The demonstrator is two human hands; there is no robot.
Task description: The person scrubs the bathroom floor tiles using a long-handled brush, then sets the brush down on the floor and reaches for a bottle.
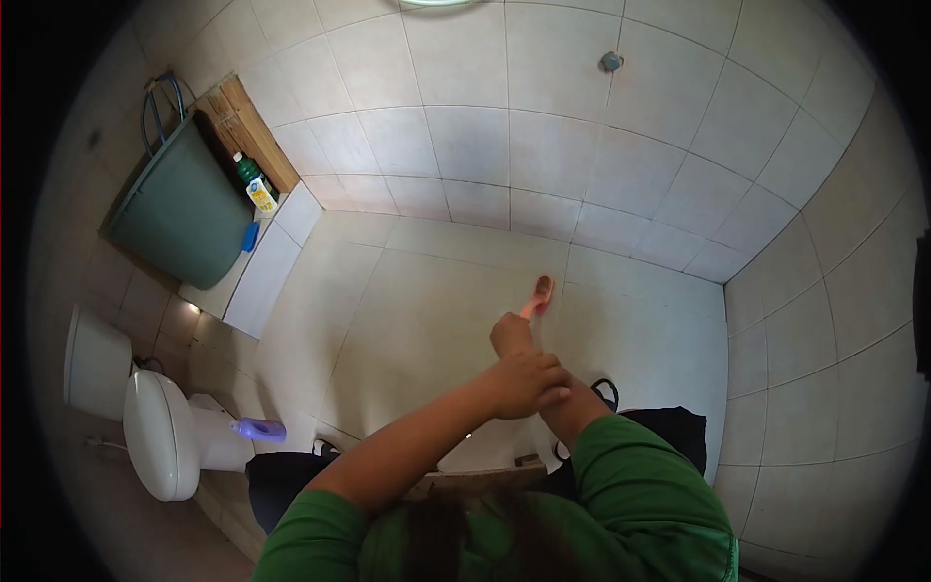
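Observation:
My right hand (512, 336) is closed around the handle of a pink-orange brush (543, 288). The brush points away from me, its head above or against the pale tiled floor (427, 291); I cannot tell whether it touches. My left hand (529, 384) crosses over and wraps round my right forearm (572, 407), just behind the wrist. Part of the brush handle is hidden inside my fist.
At left stand a white toilet (160, 436), a purple bottle (259, 430) beside its base, and a large grey-green bucket (184, 209) on a tiled ledge. A green bottle (246, 167), yellow-white bottle (261, 195) and blue item (250, 237) sit alongside. Tiled walls surround the floor.

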